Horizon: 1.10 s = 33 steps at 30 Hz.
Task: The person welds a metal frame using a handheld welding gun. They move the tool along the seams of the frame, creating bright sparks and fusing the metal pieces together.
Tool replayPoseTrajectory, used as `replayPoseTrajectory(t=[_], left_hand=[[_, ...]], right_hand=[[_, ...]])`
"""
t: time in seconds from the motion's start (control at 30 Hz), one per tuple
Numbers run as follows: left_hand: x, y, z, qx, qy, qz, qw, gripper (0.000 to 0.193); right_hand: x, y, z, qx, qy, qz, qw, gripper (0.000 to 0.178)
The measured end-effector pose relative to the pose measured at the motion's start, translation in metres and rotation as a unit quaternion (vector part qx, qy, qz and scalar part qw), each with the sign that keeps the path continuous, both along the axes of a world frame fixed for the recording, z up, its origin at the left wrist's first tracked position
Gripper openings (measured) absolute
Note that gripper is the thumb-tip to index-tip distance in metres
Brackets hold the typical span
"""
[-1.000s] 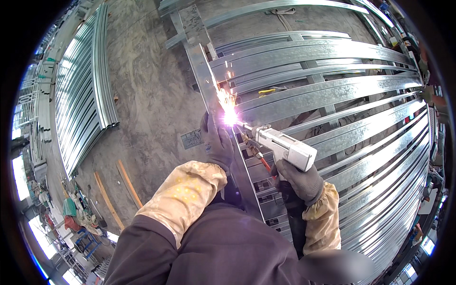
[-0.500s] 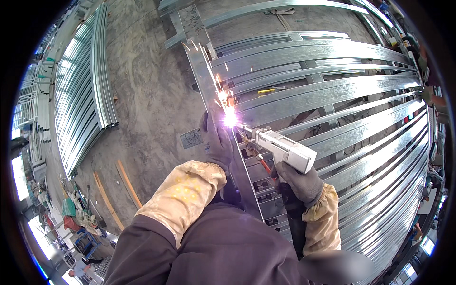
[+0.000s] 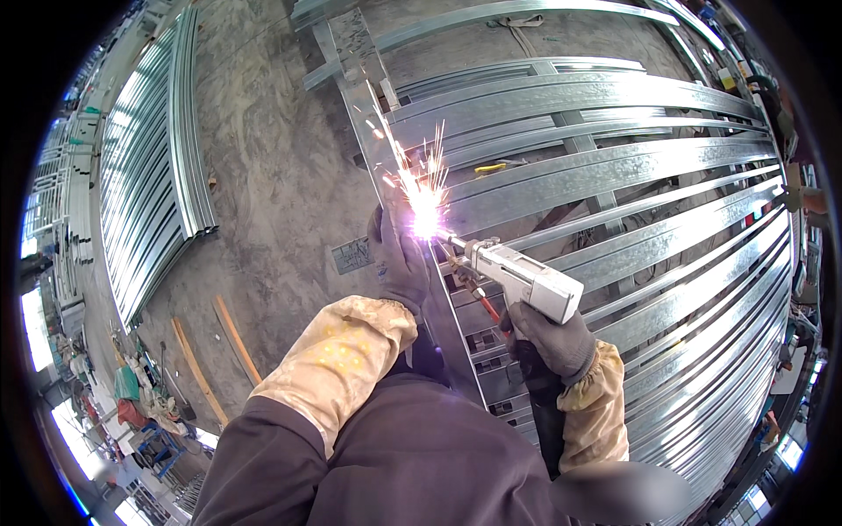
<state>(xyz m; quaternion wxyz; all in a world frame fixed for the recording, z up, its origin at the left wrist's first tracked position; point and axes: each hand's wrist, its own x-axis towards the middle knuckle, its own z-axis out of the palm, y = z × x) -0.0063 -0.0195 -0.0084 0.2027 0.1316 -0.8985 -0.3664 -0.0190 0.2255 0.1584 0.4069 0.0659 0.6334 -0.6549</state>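
In my right hand [image 3: 559,337], gloved in dark grey, is a white pistol-shaped welding gun [image 3: 531,279], its fingers wrapped around the handle. The nozzle points left at a bright violet-white glare on a long steel beam [image 3: 454,346], and orange sparks [image 3: 427,175] fly up from there. My left hand [image 3: 403,272], also gloved, is closed over the beam's left edge, just below the glare. Its fingertips are partly lost in the light. A red-sheathed cable [image 3: 488,307] runs beside the gun. Tan protective sleeves cover both forearms.
Galvanized steel slats [image 3: 614,171] lie in rows to the right, joined to the beam. Yellow-handled pliers [image 3: 491,167] rest between them. A stack of metal profiles [image 3: 162,167] and two wooden strips [image 3: 200,373] lie on the floor at left. Another person's arm [image 3: 811,200] shows at the right rim.
The sparks now fan more widely upward and the glare has grown slightly. My hands and the gun hold nearly the same place. The other person's arm at the right rim has shifted.
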Motion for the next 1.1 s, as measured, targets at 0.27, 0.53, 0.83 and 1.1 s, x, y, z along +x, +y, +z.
replayPoseTrajectory(t=[0.27,0.53,0.83,1.1], left_hand=[[-0.002,0.003,0.025,0.044,0.013,0.0,0.999,0.059],[-0.002,0.003,0.027,0.044,0.032,-0.016,0.998,0.06],[-0.002,0.002,0.026,0.049,0.027,-0.011,0.998,0.062],[-0.007,0.003,0.042,0.062,0.034,-0.028,0.997,0.062]], right_hand=[[0.005,0.003,-0.004,0.0,-0.005,-0.005,1.0,0.04],[0.005,0.004,-0.002,-0.013,-0.021,-0.004,1.0,0.036],[0.01,0.005,-0.002,0.003,-0.005,-0.009,1.0,0.035],[0.012,0.006,-0.003,0.003,-0.022,-0.01,1.0,0.032]])
